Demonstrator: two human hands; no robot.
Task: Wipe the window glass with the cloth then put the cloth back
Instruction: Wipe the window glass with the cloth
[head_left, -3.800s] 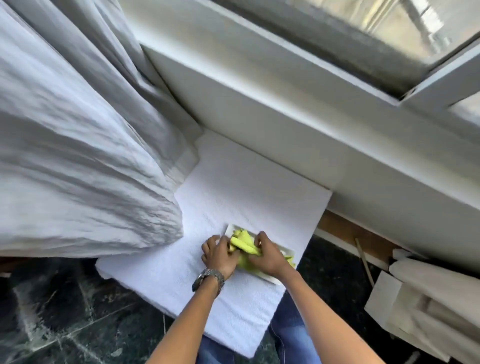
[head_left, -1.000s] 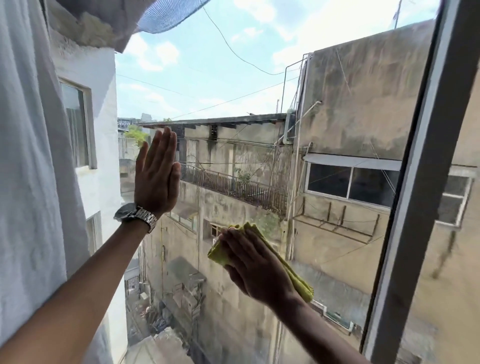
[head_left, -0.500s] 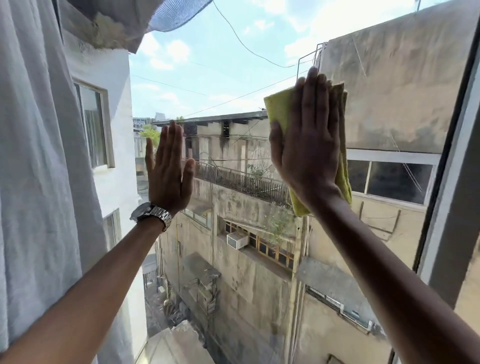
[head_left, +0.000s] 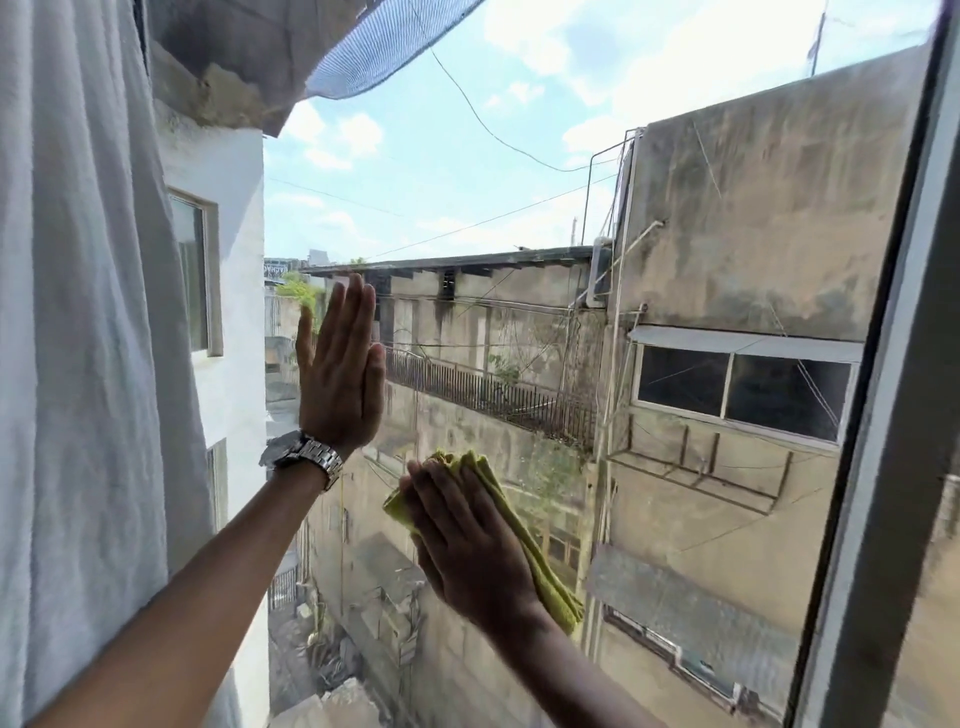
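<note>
The window glass fills most of the view, with buildings and sky behind it. My right hand presses a folded yellow-green cloth flat against the lower middle of the pane; the cloth shows above and to the right of the hand. My left hand, with a metal watch at the wrist, lies flat on the glass with straight fingers, up and to the left of the cloth.
A white curtain hangs along the left side, close to my left arm. The dark window frame runs down the right edge of the pane. The place where the cloth was kept is out of view.
My right hand has swept the cloth down the glass from the upper right to the lower middle. The left hand has stayed flat on the pane.
</note>
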